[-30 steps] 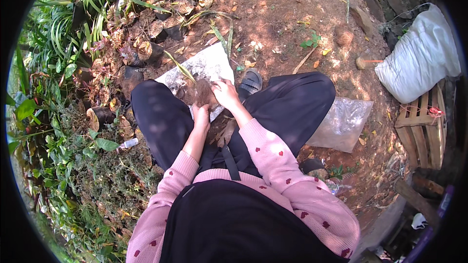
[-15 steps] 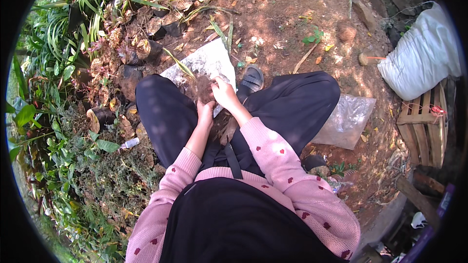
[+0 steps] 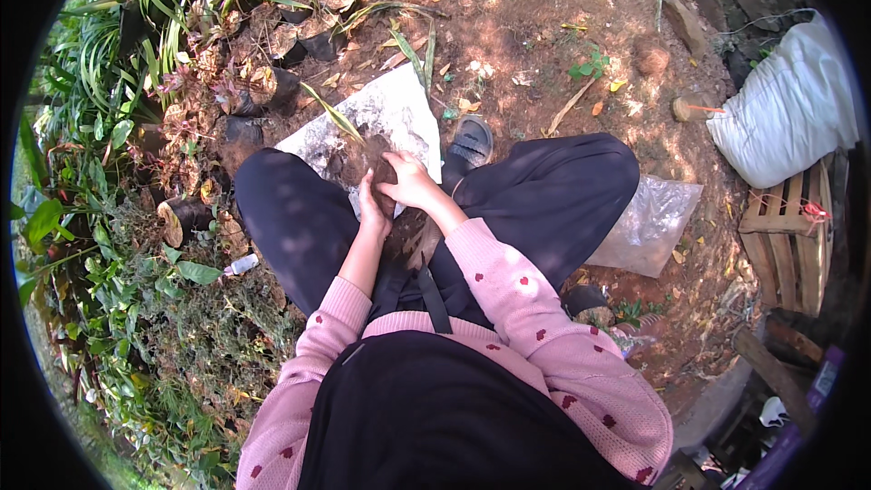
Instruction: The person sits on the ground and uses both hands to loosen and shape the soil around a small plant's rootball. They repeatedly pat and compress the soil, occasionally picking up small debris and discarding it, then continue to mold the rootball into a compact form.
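Note:
A small plant with a long yellow-green leaf [image 3: 336, 113] slants up and left from a brown clump of soil [image 3: 366, 158] over a white sheet. My left hand [image 3: 373, 207] cups the near side of the clump from below. From the right, my right hand [image 3: 413, 181] curves its fingers around the soil. Both hands sit close together, with brown soil showing between them; part of the clump is hidden by the fingers. The soil-smeared white sheet [image 3: 413, 102] lies on the ground just beyond my crossed legs.
Dense green plants [image 3: 100, 245] and dark plant bags [image 3: 186, 220] line the left side. Cut long leaves [image 3: 419, 62] lie by the sheet. A clear plastic bag [image 3: 644, 227] is beside my right knee. Farther right are a white sack [image 3: 785, 104] and wooden crate [image 3: 785, 240].
The plant and its soil have come down slightly toward the sheet. My right hand has shifted lower and opened around the clump; my left has turned more upright. The left knee has moved outward.

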`<state>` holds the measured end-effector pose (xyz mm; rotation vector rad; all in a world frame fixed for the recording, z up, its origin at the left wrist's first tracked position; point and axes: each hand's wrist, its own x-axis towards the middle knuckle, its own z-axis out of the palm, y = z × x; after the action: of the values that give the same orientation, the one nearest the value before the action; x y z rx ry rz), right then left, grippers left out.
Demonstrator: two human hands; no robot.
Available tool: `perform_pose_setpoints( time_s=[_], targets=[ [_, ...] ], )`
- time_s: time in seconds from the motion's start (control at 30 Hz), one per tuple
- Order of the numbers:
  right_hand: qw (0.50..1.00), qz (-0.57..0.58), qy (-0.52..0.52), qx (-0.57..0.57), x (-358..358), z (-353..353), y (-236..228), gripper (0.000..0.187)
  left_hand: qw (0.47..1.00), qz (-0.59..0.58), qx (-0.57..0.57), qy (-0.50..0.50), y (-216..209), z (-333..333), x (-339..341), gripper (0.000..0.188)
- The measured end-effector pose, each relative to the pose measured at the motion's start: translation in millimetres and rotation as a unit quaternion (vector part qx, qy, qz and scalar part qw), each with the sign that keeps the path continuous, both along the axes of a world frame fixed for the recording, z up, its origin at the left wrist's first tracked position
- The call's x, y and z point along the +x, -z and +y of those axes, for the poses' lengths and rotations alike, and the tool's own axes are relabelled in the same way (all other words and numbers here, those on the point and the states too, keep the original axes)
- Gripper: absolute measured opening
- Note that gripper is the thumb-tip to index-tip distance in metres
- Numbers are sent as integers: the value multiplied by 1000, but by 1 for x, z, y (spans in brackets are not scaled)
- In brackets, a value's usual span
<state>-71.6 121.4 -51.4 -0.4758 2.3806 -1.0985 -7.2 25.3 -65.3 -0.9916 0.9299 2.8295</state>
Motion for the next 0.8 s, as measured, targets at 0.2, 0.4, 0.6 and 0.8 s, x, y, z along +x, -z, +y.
perform_pose_setpoints(
  time_s=[0.2, 0.4, 0.6, 0.8],
  targets=[
    [996, 24, -34, 74, 1, -3, 2, 79, 997, -44, -49, 29, 9, -5, -1, 35],
    [996, 25, -5, 84, -2, -4, -23, 73, 990, -64, -117, -42, 4, -8, -3, 27],
    [979, -53, 186, -69, -26, 4, -5, 33, 983, -78, -155, -52, 23, -19, 2, 32],
    [981, -45, 155, -106, -36, 13, 1, 39, 988, -59, -143, -10, -10, -12, -2, 36]
  ],
)
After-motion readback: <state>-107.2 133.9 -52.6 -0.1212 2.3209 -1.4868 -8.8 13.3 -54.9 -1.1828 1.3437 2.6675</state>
